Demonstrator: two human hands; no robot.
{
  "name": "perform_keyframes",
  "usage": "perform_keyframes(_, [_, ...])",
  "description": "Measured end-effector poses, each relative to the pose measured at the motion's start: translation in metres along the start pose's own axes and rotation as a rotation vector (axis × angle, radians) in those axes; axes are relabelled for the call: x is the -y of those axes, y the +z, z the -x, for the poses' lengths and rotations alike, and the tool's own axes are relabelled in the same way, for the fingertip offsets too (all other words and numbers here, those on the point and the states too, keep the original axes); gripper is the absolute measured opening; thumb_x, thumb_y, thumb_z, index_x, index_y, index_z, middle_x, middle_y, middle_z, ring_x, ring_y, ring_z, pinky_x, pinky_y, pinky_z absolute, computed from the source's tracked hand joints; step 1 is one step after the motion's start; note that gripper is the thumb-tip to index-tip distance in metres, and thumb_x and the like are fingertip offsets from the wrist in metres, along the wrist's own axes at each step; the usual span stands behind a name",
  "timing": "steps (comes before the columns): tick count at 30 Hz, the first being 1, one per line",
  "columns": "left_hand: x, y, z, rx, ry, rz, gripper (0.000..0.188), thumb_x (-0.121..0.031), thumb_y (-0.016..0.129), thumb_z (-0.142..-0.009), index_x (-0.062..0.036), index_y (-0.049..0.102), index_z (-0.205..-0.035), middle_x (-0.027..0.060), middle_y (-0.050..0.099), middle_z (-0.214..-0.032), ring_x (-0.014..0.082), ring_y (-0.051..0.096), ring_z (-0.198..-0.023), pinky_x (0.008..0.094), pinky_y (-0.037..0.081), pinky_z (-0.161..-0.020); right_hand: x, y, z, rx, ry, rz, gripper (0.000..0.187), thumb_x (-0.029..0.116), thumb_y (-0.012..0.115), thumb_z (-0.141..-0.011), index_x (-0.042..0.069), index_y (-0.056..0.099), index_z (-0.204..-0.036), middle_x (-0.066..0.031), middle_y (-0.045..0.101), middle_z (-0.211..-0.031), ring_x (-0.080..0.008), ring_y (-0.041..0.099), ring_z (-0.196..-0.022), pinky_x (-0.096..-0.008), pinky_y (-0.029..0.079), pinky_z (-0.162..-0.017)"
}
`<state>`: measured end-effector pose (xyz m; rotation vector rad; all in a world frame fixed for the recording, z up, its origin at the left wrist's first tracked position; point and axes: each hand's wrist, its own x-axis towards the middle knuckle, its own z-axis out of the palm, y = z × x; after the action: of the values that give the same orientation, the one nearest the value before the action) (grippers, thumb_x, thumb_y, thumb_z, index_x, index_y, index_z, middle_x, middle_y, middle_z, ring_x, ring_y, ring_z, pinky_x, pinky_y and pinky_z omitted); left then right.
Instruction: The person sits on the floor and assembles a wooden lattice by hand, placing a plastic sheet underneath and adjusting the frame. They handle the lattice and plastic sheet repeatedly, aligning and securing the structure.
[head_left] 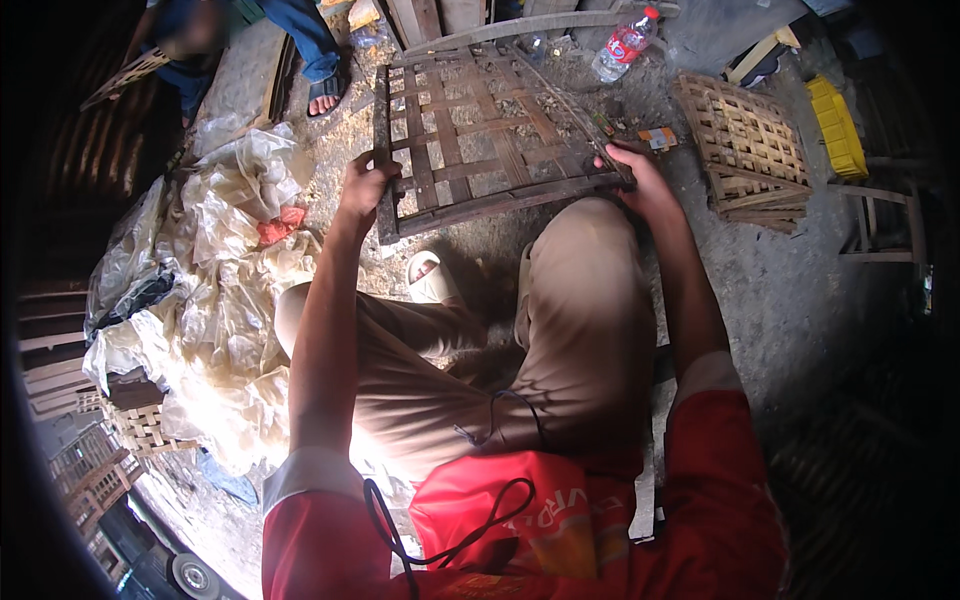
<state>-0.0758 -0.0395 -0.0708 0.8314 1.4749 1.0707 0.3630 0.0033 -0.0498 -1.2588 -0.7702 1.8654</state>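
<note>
A framed panel of woven wooden slats (455,150) is held up in front of my knees, its near edge just beyond them. My left hand (368,185) is closed round the left side of its dark frame. At the opposite side my right hand (640,172) grips the frame's near right corner, with the thumb on top and the fingers partly hidden. Open squares show between the slats, and the floor is visible through them.
Crumpled plastic sheeting (225,290) lies heaped on the left. A red-capped plastic bottle (626,45) stands beyond the panel. To the right are stacked woven panels (745,140) and a yellow crate (836,128). Another person's sandalled foot (323,98) is at the upper left.
</note>
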Motion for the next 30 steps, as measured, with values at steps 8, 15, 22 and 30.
perform_keyframes(8, [0.008,0.0,-0.007,0.058,-0.088,-0.148,0.033,-0.014,0.069,-0.083,0.0043,0.063,-0.11,0.0075,0.067,-0.082,0.015,0.062,-0.068,0.0287,0.05,-0.058,-0.017,0.012,0.02,-0.121,0.079,-0.045,0.015,0.017,0.062,-0.092,0.004,0.059,-0.1,-0.0075,0.063,-0.088,-0.0196,0.063,-0.081,-0.0337,0.053,-0.073])
perform_keyframes(15, [0.006,-0.016,-0.022,0.119,-0.067,-0.124,0.031,-0.01,0.067,-0.082,0.0058,0.063,-0.108,0.0084,0.066,-0.08,0.0149,0.061,-0.066,0.0283,0.05,-0.057,-0.008,0.007,0.022,-0.053,-0.034,-0.057,0.013,0.019,0.064,-0.091,0.009,0.059,-0.096,-0.0052,0.064,-0.085,-0.0148,0.061,-0.077,-0.0291,0.049,-0.065])
perform_keyframes(22, [-0.005,-0.008,-0.016,0.048,0.02,-0.137,0.023,-0.015,0.069,-0.086,0.0018,0.068,-0.102,0.0072,0.068,-0.078,0.013,0.062,-0.059,0.0271,0.049,-0.049,-0.002,0.004,0.034,-0.036,-0.086,-0.082,0.015,0.016,0.061,-0.092,0.002,0.06,-0.098,-0.0084,0.064,-0.087,-0.017,0.062,-0.079,-0.03,0.05,-0.072])
perform_keyframes(30, [-0.014,-0.018,-0.024,0.079,0.125,-0.209,0.019,-0.01,0.068,-0.081,0.0048,0.069,-0.093,0.0085,0.069,-0.077,0.0149,0.062,-0.063,0.0286,0.051,-0.056,-0.001,0.006,0.022,-0.045,-0.062,-0.013,0.017,0.018,0.061,-0.093,0.004,0.059,-0.102,-0.0069,0.064,-0.087,-0.016,0.062,-0.076,-0.0295,0.049,-0.066])
